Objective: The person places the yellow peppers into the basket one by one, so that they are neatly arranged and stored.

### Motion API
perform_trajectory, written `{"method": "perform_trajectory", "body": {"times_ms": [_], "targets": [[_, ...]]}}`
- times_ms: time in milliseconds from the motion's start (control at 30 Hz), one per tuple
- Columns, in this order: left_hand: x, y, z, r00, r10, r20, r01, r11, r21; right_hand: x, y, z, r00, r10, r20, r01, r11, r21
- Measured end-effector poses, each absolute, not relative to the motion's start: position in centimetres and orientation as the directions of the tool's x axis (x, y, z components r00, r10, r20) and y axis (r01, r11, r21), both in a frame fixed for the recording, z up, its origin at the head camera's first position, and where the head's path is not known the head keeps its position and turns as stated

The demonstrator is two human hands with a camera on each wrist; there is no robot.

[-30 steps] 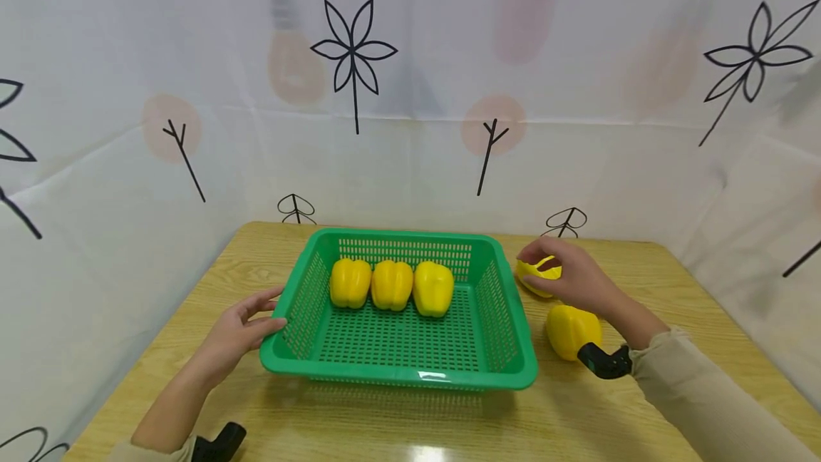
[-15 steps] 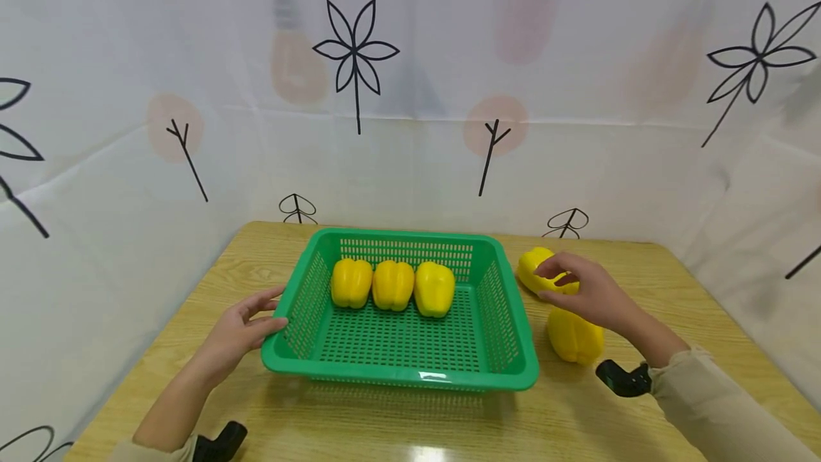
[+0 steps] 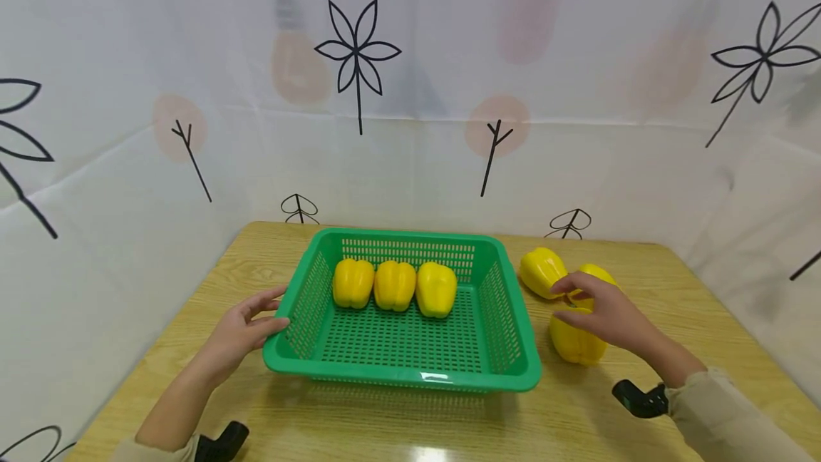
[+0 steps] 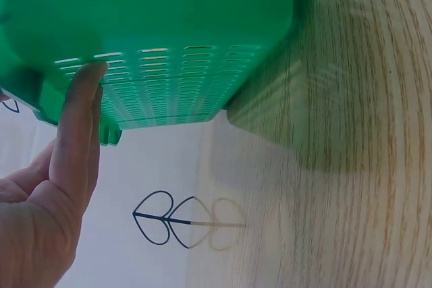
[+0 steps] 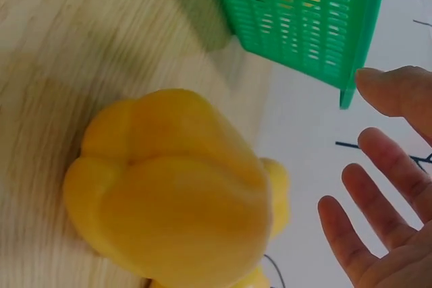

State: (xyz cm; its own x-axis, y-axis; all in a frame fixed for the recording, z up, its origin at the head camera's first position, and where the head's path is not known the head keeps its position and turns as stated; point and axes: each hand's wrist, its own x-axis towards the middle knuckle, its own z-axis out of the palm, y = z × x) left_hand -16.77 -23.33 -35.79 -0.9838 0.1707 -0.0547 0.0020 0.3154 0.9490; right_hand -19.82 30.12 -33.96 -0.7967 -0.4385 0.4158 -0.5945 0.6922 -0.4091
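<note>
My left hand [image 3: 234,337] holds the left rim of the green plastic basket [image 3: 398,378], thumb at the rim. In the left wrist view its straight fingers [image 4: 77,123] lie against the slotted outer wall. Inside the basket, three yellow bell peppers stand in a row: left [image 3: 353,283], middle [image 3: 394,285] and right [image 3: 436,289]. My right hand [image 3: 612,314], empty with fingers spread apart, hovers over three more peppers right of the basket. Those are a front one [image 3: 577,343], a back-left one [image 3: 540,271] and a back-right one [image 3: 596,274], partly hidden by the hand.
The basket stands on a light wooden table [image 3: 212,284], its right wall close to the loose peppers. A white cloth [image 3: 410,177] with printed plants hangs behind and along the sides. Black wrist mounts [image 3: 221,442] sit at both sleeves.
My right hand has drawn back to the right and nearer from over the back-left pepper, uncovering it and the back-right one. The left hand and basket stay put.
</note>
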Motion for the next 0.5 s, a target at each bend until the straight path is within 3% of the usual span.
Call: {"method": "perform_trajectory", "body": {"times_ms": [500], "targets": [[-16.8, -23.3, -35.7, -0.984, 0.171, -0.058, -0.002, 0.311, 0.950, -18.7, 31.9, -35.7, -0.802, -0.425, 0.420, -0.581, 0.721, -0.379]]}}
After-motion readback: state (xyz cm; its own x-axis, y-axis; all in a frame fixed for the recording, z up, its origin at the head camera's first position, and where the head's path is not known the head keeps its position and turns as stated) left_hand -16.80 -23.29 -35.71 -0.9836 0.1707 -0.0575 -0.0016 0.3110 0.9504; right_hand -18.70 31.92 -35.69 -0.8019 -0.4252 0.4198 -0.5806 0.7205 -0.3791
